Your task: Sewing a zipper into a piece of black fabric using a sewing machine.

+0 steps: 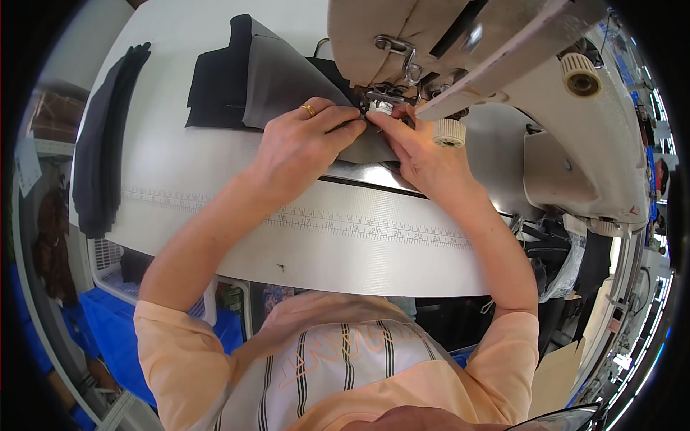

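My left hand (305,144), with a ring on one finger, has its bent fingers pressed together on a folded black and grey fabric piece (277,79), just left of the sewing machine's presser foot (381,106). My right hand (420,151) grips the fabric at the right side of the foot, its index finger reaching beside it and some fingertips hidden behind machine parts. The fabric lies flat under both hands, its black part spreading to the left. The white machine head (381,29) hangs over the fingertips, with a cream knob (449,132) beside my right hand.
A stack of dark fabric strips (100,144) lies on the left of the white table (381,258), which has a printed ruler along its front. Blue crates (108,330) and a white basket (108,266) sit below left. Dark pieces and plastic wrap (564,266) are at right.
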Demonstrator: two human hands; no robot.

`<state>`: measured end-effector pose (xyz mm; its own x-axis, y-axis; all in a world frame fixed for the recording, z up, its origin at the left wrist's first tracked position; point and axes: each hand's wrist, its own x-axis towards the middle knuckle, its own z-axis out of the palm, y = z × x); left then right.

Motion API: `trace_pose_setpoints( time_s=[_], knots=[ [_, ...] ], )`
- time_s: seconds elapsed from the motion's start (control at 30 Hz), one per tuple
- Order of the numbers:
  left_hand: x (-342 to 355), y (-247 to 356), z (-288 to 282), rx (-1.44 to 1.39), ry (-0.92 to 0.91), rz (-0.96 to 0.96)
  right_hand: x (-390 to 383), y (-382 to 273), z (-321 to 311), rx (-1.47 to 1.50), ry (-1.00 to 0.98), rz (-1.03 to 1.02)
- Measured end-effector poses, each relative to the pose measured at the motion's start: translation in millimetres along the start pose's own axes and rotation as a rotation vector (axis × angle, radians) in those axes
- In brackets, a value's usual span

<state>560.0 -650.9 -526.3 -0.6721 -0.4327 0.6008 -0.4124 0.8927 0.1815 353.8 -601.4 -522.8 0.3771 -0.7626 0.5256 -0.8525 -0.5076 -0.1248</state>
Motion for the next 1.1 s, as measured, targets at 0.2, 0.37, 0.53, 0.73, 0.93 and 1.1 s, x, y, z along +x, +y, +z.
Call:
trace_pose_setpoints(
  time_s=[0.2, 0.37, 0.53, 0.73, 0.93, 1.1],
  knots=[
    [0.8, -4.6, 2.1, -0.009, 0.011, 0.003, -2.2, 0.0, -2.1, -0.006, -0.14, 0.088],
    [1.3, -4.7, 1.4, -0.013, 0.012, 0.011, -2.6, -2.0, -3.6, -0.027, -0.143, 0.095],
    [2.2, -6.3, 2.2, -0.018, 0.008, 0.007, 1.1, -3.4, -5.5, -0.004, -0.112, 0.073],
    [2.6, -8.0, 2.1, -0.02, 0.019, 0.005, 5.4, -5.1, -3.9, -0.013, -0.026, 0.021],
    [3.3, -7.5, -2.5, -0.071, -0.092, -0.088, 4.8, -5.9, -2.5, -0.03, -0.001, 0.028],
    [7.0, -7.1, -5.9, -0.029, -0.148, -0.026, 2.4, -9.9, 1.4, -0.039, -0.001, 0.052]
  ],
)
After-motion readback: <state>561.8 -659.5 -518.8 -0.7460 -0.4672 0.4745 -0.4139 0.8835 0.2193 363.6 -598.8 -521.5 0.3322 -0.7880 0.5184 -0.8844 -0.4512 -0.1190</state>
